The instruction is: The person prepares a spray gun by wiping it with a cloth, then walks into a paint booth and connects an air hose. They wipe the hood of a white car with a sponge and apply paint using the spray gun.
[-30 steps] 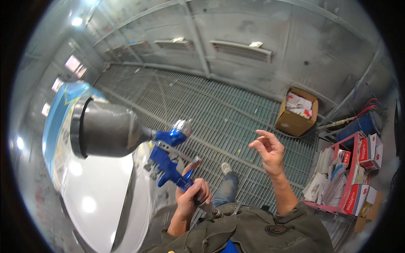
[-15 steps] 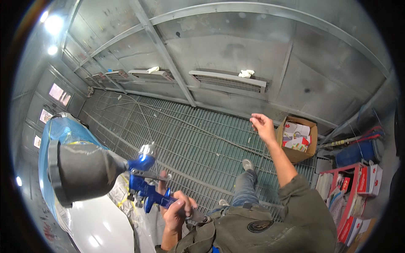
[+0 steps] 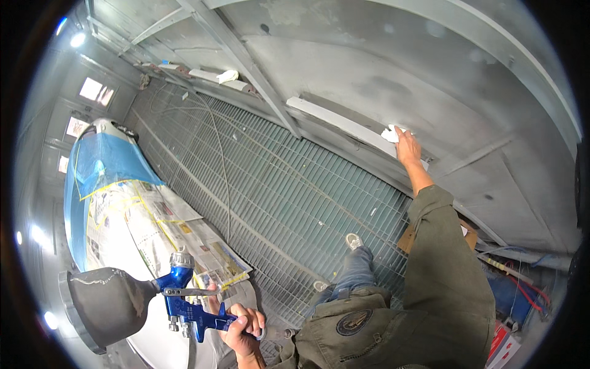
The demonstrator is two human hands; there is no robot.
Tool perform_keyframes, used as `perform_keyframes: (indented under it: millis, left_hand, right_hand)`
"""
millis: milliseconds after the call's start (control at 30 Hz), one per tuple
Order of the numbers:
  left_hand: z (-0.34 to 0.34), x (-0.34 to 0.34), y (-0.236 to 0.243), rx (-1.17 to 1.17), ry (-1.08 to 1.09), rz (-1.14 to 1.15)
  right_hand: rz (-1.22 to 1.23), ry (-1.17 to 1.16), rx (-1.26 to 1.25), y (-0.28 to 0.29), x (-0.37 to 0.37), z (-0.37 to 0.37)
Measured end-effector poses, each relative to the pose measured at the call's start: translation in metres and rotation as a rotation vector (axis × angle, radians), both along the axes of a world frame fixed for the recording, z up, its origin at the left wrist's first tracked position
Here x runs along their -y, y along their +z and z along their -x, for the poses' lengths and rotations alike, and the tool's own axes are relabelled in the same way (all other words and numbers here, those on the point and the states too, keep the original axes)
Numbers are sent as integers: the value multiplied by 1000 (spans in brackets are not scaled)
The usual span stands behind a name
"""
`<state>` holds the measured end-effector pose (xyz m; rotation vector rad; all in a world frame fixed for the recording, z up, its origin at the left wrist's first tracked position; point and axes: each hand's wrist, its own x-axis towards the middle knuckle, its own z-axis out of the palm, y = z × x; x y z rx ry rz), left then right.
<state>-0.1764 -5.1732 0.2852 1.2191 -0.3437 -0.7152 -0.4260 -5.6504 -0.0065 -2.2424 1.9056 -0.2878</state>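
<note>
My left hand (image 3: 243,332) is wrapped round the handle of a blue spray gun (image 3: 198,315), low in the view. The gun's large dark grey paint cup (image 3: 109,301) sticks out to the left, and its silver nozzle points up and away from me. My right arm is stretched out to the wall, where my right hand (image 3: 408,149) closes on a crumpled white cloth (image 3: 389,133) lying on a grey ledge (image 3: 344,123). My fingertips cover part of the cloth.
At left stands a car body with a white panel (image 3: 132,230), masked with newspaper (image 3: 178,224) and blue film (image 3: 114,163). A hose (image 3: 224,166) runs over the floor grating (image 3: 258,203). A cardboard box (image 3: 470,235) sits partly behind my right arm.
My right hand has moved from open air above the floor to the white cloth on the ledge and closed on it. The spray gun sits lower in view, still in my left hand.
</note>
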Motion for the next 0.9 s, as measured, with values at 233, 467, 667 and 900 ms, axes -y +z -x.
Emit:
perform_keyframes:
  millis: [233,467,667,900]
  left_hand:
    - [-1,30,0,-18,77,-28]
    - [-9,30,2,-88,48,12]
    - [-6,33,2,-56,183,-41]
    - [6,42,-3,-18,292,-46]
  right_hand:
    - [120,220,101,2,21,-16]
    - [-57,250,794,76,-65,-93]
    - [-534,451,1262,98,-158,-195]
    - [-1097,744,1360,161,-213,-244]
